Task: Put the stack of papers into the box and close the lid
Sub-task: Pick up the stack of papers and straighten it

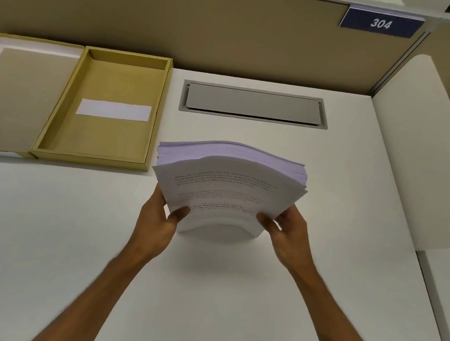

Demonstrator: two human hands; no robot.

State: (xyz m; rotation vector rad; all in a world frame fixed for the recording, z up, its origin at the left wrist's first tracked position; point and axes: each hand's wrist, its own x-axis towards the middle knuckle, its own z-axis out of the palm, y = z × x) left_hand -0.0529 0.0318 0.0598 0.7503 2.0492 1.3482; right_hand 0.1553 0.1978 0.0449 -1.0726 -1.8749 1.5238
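Both hands, left hand (158, 216) and right hand (290, 231), grip a thick, floppy stack of papers (229, 182) by its near corners, seemingly lifted off the tabletop (64, 234), right of the open box (102, 108).

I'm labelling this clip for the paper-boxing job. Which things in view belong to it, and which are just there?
Part of the job: stack of papers, held by left hand and right hand; open box; its lid.

Just there: grey desk hatch, blue 304 sign, white desk.
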